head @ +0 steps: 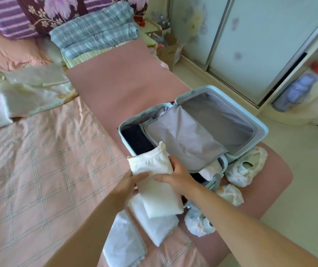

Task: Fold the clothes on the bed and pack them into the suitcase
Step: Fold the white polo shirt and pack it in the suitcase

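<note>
Left hand point(129, 186) and right hand point(175, 175) both grip folded white garment point(155, 189); open suitcase point(221, 116) at 1 o'clock, bed point(38, 170) at 9 o'clock.

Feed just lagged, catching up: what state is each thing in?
Light-blue hard-shell suitcase: open.
Grey fabric divider flap: lying loose.
Dark navy clothes: packed inside.
Folded white garment: held in both hands.
Left hand: grips garment.
Right hand: grips garment.
White folded stack on bed: unpacked.
</note>
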The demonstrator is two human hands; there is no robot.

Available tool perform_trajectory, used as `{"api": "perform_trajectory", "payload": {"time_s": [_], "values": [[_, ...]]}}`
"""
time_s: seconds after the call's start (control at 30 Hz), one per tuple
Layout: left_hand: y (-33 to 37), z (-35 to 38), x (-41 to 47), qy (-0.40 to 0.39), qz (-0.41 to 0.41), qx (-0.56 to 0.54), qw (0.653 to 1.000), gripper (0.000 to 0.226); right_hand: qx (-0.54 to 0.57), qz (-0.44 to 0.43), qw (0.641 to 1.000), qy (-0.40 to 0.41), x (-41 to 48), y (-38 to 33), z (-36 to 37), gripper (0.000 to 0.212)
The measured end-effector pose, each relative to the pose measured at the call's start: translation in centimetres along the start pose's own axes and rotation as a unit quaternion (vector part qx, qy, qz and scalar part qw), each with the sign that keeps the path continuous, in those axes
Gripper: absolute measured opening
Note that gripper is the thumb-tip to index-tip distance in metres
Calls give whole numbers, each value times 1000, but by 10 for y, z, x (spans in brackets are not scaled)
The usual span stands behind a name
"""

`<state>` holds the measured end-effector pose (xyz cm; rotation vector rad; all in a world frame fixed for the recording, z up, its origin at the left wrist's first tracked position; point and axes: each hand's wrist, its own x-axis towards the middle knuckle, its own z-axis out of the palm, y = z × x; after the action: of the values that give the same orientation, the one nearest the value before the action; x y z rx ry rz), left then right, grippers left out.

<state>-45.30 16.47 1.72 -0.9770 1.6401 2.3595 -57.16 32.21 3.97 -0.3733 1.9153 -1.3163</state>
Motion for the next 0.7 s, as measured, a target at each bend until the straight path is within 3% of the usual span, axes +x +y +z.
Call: {"api": "perform_trajectory", "payload": {"time_s": [0.07,0.17,0.5,0.6,0.7], "values": [[37,26,25,4,25,16,1000,49,76,-4,997,19,18,-14,-29,48],[81,68,75,12,39,44,998,43,148,-5,988,45,49,-24,-81,64],[167,195,283,95,127,212,964,40,185,-24,960,211,203,-23,-244,46],[169,206,335,95,129,298,941,53,230,-9,941,246,259,-12,-275,52],[172,209,372,105,142,375,910,52,287,10,912,292,309,-4,-298,47]]}}
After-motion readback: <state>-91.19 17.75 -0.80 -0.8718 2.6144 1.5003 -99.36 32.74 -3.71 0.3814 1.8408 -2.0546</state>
